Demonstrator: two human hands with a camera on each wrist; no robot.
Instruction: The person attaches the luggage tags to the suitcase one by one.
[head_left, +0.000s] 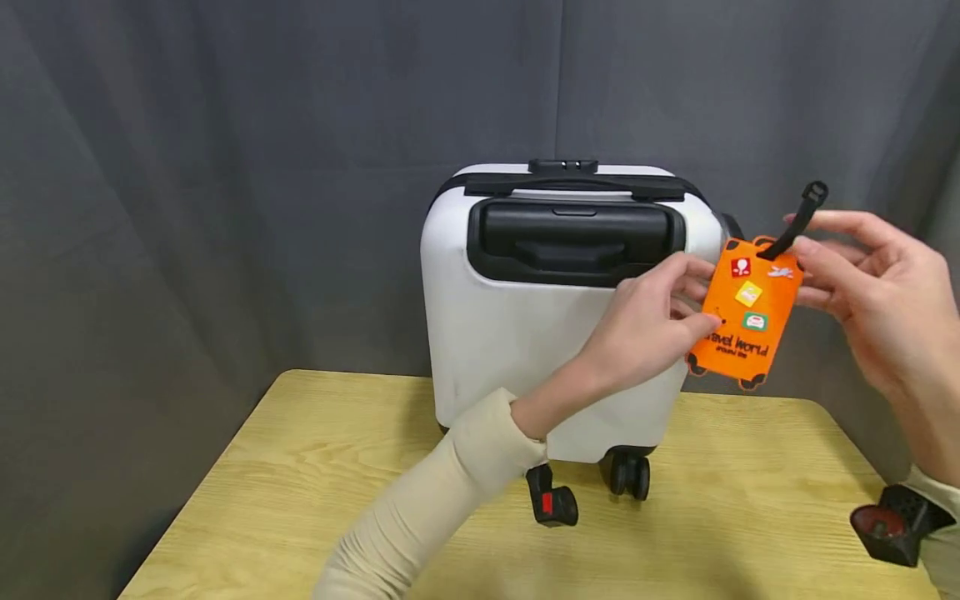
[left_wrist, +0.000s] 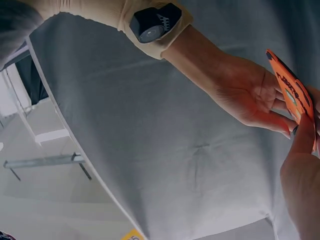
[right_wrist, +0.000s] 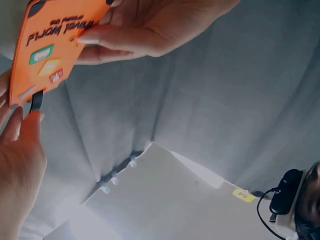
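An orange luggage tag (head_left: 742,312) with small stickers and printed words hangs in the air in front of a white suitcase (head_left: 510,333). My left hand (head_left: 693,300) pinches the tag's left edge between thumb and fingers. My right hand (head_left: 806,250) pinches the black strap (head_left: 798,218) that sticks up from the tag's top. The right wrist view shows the tag (right_wrist: 50,50) held by my left hand (right_wrist: 95,37), with my right hand (right_wrist: 25,120) at the strap (right_wrist: 36,102). In the left wrist view the tag (left_wrist: 295,95) appears edge-on between both hands.
The suitcase stands upright on its black wheels (head_left: 628,473) on a light wooden table (head_left: 315,467), its black handle recess (head_left: 573,237) facing me. A grey curtain (head_left: 225,167) hangs behind. A black wrist camera (head_left: 892,521) shows at lower right.
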